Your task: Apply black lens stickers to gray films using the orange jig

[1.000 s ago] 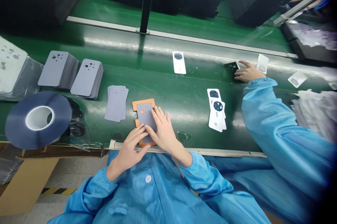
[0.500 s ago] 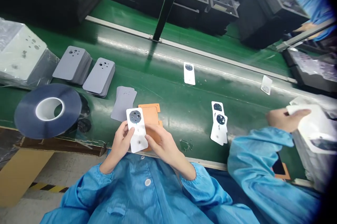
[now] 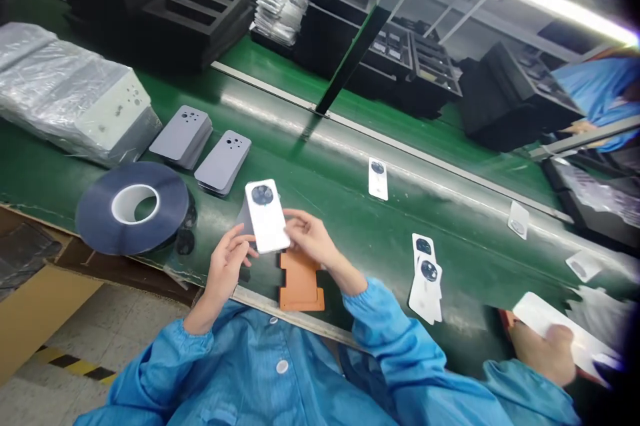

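Note:
A white phone back cover (image 3: 271, 221) with a dark round camera area is held up in front of me, its top tipped slightly left. My right hand (image 3: 311, 239) pinches its lower right edge. Close to the cover's lower left edge, my left hand (image 3: 229, 265) has its fingers apart; whether a fingertip touches the cover, I cannot tell. Below the cover lies an orange fixture plate (image 3: 301, 285) with notched edges, its upper end hidden. A bit of grey sheet (image 3: 243, 216) shows behind the cover's left side.
Two stacks of grey cut-out sheets (image 3: 181, 136) stand left, beside a tape roll (image 3: 93, 219) and a plastic-wrapped bundle (image 3: 60, 83). More white covers (image 3: 423, 296) lie right on the green bench. A co-worker's hand (image 3: 545, 349) grips a white panel there. A metal post (image 3: 350, 59) rises behind.
My left hand has let go of the cover and spread its fingers. The cover has moved off the orange plate's lower part. The co-worker's hand has come nearer the front edge with a panel.

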{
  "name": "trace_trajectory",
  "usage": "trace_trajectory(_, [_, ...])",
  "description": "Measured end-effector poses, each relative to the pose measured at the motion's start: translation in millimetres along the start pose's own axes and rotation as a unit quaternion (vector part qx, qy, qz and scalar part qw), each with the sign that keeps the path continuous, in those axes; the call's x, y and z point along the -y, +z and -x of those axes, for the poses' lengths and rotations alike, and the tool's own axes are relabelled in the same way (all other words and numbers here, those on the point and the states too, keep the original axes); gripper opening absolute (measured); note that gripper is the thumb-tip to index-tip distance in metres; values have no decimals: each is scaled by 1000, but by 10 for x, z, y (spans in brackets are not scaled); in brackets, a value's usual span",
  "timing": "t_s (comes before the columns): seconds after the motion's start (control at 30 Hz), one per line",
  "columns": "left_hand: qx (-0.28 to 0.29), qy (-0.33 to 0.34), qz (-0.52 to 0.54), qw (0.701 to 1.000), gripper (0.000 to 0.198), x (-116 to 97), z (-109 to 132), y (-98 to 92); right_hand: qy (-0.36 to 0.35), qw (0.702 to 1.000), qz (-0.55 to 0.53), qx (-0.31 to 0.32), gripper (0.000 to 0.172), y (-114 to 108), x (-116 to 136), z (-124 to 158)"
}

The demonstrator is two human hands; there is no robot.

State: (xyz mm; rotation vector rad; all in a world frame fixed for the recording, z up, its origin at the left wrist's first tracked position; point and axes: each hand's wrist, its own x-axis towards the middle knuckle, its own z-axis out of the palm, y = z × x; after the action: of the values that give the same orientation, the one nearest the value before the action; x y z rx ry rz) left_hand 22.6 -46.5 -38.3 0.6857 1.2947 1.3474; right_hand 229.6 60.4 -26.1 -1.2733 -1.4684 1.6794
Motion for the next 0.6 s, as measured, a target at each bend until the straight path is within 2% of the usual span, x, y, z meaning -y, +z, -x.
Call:
trace_trajectory(0.07, [-21, 35, -38, 998, 45, -73, 49, -96, 7, 996, 27, -88, 48, -168, 84, -467])
trace_trajectory(0.17, [-65, 92, -108, 988, 29, -119, 194, -278, -3, 984, 51, -170, 46, -420, 204, -1144])
trace_trajectory(0.23, [-118, 141, -152, 971, 24, -98, 299, -421, -4, 975, 64, -214, 44, -551, 258, -1496])
trace_trajectory(0.3, [-181, 200, -198, 942, 22, -63, 381, -574, 2, 967, 76, -245, 42, -641, 288, -1741])
trace_trajectory(0.4, [-267, 272, -273, 884, 19, -50, 434, -805, 13, 959, 90, -267, 37, -724, 303, -1935])
trace_trajectory(0.5, [-321, 288, -353, 830, 22, -84, 419, -1011, 19, 956, 101, -275, 35, -776, 313, -1974])
trace_trajectory(0.53, [-322, 275, -376, 824, 25, -93, 406, -1066, 19, 955, 106, -275, 36, -788, 318, -1959])
trace_trajectory(0.6, [-289, 215, -396, 845, 31, -97, 378, -1137, 14, 955, 117, -272, 38, -792, 327, -1889])
